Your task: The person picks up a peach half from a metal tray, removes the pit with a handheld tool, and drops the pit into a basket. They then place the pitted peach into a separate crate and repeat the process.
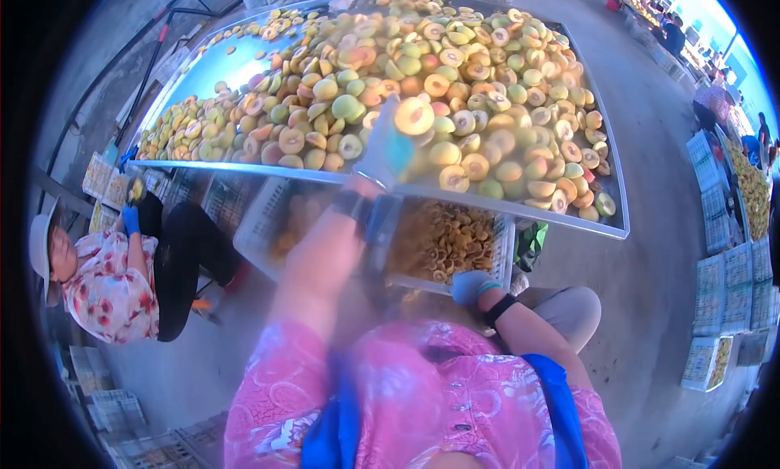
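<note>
My left hand point(385, 148), in a pale glove with a teal patch, reaches over the near edge of the metal table and is smeared by motion. A halved peach point(414, 116), yellow with a brown centre, shows at its fingertips, larger than the fruit around it, and seems held. Heaped peach halves point(479, 79) lie beneath and beyond. Below the table, my right hand point(474, 287), in a blue-grey glove, is closed at the near rim of a white plastic crate point(505, 254). Its fingertips are hidden. Small brown pieces point(457, 240) lie in that crate.
The metal table point(268, 172) has a raised rim. Another crate point(260, 225) stands under its near edge, left of my arm. A seated person point(114, 286) in a hat and flowered shirt works at the left. White crates point(723, 294) are stacked at the right.
</note>
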The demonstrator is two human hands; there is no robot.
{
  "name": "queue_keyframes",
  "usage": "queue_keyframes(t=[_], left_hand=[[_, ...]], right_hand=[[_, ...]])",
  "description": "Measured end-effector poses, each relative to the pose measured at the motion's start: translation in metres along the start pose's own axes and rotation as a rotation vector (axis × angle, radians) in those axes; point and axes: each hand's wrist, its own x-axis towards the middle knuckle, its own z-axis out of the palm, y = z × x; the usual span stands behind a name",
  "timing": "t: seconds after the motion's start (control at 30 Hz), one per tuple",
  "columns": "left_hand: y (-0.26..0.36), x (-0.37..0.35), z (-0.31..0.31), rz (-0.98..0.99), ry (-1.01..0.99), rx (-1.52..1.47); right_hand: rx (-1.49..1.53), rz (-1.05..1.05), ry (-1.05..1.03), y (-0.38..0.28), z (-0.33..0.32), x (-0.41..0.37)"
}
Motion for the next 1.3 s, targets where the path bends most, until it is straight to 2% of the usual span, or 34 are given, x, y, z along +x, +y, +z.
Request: queue_keyframes(t=[0.03, 0.1, 0.13, 0.17, 0.23, 0.27, 0.3, 0.37, 0.43, 0.47, 0.5, 0.53, 0.57, 0.6, 0.63, 0.7, 0.73, 0.8, 0.83, 0.9, 1.03, 1.1, 1.13, 1.2, 1.23, 1.3], left_hand=[[-0.003, -0.007, -0.003, 0.005, 0.008, -0.005], [-0.013, -0.030, -0.008, 0.026, 0.132, -0.189], [-0.015, -0.040, -0.009, 0.005, 0.169, -0.269], [-0.020, -0.046, -0.010, 0.002, 0.178, -0.277], [-0.031, -0.058, -0.014, 0.010, 0.058, -0.453], [-0.028, -0.069, -0.008, -0.043, 0.047, -0.531], [-0.030, -0.074, -0.008, -0.040, 0.043, -0.537], [-0.040, -0.084, -0.012, -0.002, 0.115, -0.432], [-0.048, -0.091, -0.016, -0.045, 0.103, -0.489], [-0.051, -0.094, -0.017, -0.088, 0.084, -0.539], [-0.055, -0.097, -0.017, -0.094, 0.080, -0.540], [-0.060, -0.103, -0.016, 0.035, 0.020, -0.220], [-0.064, -0.106, -0.016, 0.165, -0.040, 0.099], [-0.057, -0.110, -0.007, -0.081, -0.035, -0.504], [-0.060, -0.113, -0.007, -0.084, -0.035, -0.507], [-0.067, -0.119, -0.006, 0.444, -0.058, 0.638], [-0.068, -0.118, -0.004, 0.445, -0.058, 0.638], [-0.068, -0.120, 0.003, 0.220, -0.023, 0.213], [-0.066, -0.124, 0.007, 0.219, -0.023, 0.214], [-0.065, -0.135, 0.017, 0.169, -0.050, 0.005], [-0.063, -0.141, 0.025, 0.138, -0.008, 0.050], [-0.062, -0.147, 0.030, 0.558, 0.053, 0.876], [-0.064, -0.145, 0.026, 0.556, 0.052, 0.877], [-0.062, -0.140, 0.026, 0.713, 0.062, 1.129], [-0.060, -0.144, 0.034, 0.711, 0.058, 1.130], [-0.058, -0.156, 0.052, 0.216, -0.055, -0.129]], right_hand=[[-0.004, -0.006, -0.007, 0.003, 0.004, 0.004], [-0.267, -0.224, 0.240, 0.014, 0.019, 0.011], [-0.200, 0.026, 0.222, 0.010, 0.007, 0.009], [-0.198, 0.025, 0.210, 0.014, 0.018, 0.012], [-0.104, -0.191, -0.141, 0.031, 0.053, 0.017], [-0.068, -0.199, -0.039, 0.033, 0.058, 0.016], [-0.075, -0.197, -0.041, 0.031, 0.049, 0.017], [-0.607, -0.083, 0.409, 0.008, 0.008, 0.014], [0.773, 0.225, 0.605, -0.026, -0.056, 0.003], [0.774, 0.230, 0.607, -0.032, -0.074, 0.002], [0.813, 0.092, 0.701, -0.036, -0.088, 0.000], [0.846, -0.049, 0.792, -0.039, -0.100, -0.003], [0.843, -0.043, 0.795, -0.045, -0.113, -0.007], [0.918, 0.002, 0.755, -0.052, -0.124, -0.010], [0.993, 0.047, 0.714, -0.056, -0.129, -0.011], [1.064, 0.120, 0.717, -0.058, -0.130, -0.007], [1.070, 0.123, 0.725, -0.060, -0.131, -0.008], [1.079, 0.125, 0.732, -0.064, -0.131, -0.010], [1.107, 0.115, 0.744, -0.066, -0.131, -0.011], [1.138, 0.109, 0.758, -0.069, -0.128, -0.013], [1.163, 0.108, 0.752, -0.067, -0.121, -0.014], [1.154, 0.145, 0.737, -0.066, -0.115, -0.012], [1.125, 0.138, 0.771, -0.065, -0.110, -0.010], [1.098, 0.134, 0.806, -0.065, -0.106, -0.010], [1.086, 0.126, 0.806, -0.065, -0.105, -0.010], [1.077, 0.118, 0.810, -0.069, -0.109, -0.015]])
